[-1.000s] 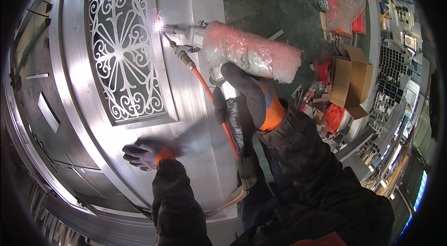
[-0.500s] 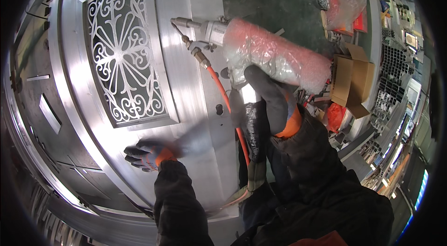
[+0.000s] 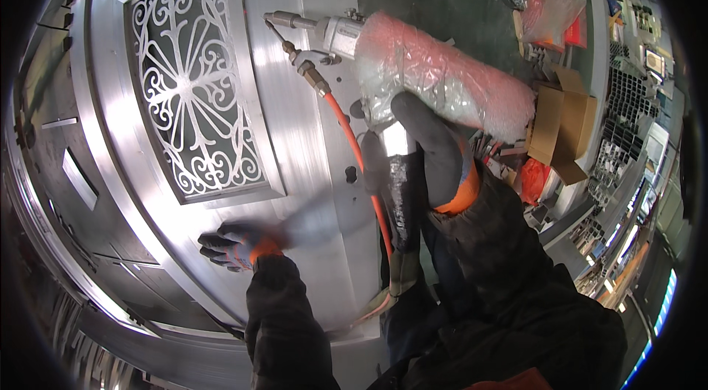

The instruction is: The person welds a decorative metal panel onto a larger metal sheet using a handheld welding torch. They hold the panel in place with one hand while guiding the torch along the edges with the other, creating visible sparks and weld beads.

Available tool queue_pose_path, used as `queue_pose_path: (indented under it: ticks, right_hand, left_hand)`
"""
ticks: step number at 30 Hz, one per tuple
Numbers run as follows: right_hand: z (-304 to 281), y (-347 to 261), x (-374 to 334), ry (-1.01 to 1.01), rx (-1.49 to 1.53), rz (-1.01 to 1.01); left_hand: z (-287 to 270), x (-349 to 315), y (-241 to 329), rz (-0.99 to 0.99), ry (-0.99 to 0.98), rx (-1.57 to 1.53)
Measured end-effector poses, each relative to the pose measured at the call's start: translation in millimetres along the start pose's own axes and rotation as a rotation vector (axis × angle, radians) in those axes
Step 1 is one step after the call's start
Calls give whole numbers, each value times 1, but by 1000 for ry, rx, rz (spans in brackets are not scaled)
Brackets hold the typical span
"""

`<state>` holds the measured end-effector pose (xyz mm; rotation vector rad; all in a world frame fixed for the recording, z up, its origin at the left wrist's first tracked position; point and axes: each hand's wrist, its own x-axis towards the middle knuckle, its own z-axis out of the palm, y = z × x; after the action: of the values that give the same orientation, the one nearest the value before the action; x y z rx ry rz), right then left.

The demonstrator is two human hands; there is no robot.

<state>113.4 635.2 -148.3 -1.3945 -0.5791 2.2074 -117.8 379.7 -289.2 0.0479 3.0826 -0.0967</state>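
Observation:
My right hand (image 3: 435, 150), in a grey glove with an orange cuff, is wrapped round the black handle of a welding gun (image 3: 341, 37). Pink and clear bubble wrap covers the gun's long body. Its metal nozzle points left, above the door's frame strip beside the grille. A thin feed tip with an orange hose (image 3: 352, 132) is clamped beneath the nozzle. My left hand (image 3: 237, 244), gloved the same, lies flat with fingers outstretched on the silver metal door (image 3: 306, 168), below the white scrollwork grille (image 3: 190, 84). Small holes dot the door's right edge.
An open cardboard box (image 3: 557, 124), plastic bags (image 3: 549, 17) and red packages lie on the right. Stacked metal tubes (image 3: 618, 124) stand beyond them. Another metal panel (image 3: 55, 176) lies left of the door. The orange hose runs down past my right forearm.
The welding gun, in my right hand, has shifted slightly up and left, its nozzle nearer the grille's frame. My left hand stays nearly in place on the door.

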Motion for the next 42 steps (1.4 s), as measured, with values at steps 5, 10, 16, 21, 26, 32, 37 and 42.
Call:
queue_pose_path:
  ticks: [5, 10, 16, 21, 26, 32, 37, 42]
  right_hand:
    - [3, 27, -17, -53, -124, -12]
    - [5, 38, -22, -82, -170, -25]
    - [11, 49, -17, -54, -115, -40]
    - [18, 54, -11, -35, -116, -94]
    - [21, 55, -11, -22, -74, -59]
    - [17, 69, -13, -80, -261, -342]
    - [34, 52, -16, 42, -48, -30]
    - [31, 51, -13, 17, -79, -33]
  left_hand:
    - [-7, -2, 3, 2, -15, -17]
    - [10, 0, -2, -10, -16, 6]
    - [-1, 0, -1, -16, -24, -34]
    - [3, 4, -5, -30, -23, -31]
    - [13, 6, -13, 5, -5, -23]
    - [19, 5, -13, 15, -4, -6]
    - [15, 9, -17, -1, 4, 10]
    - [17, 8, -16, 6, -1, 10]
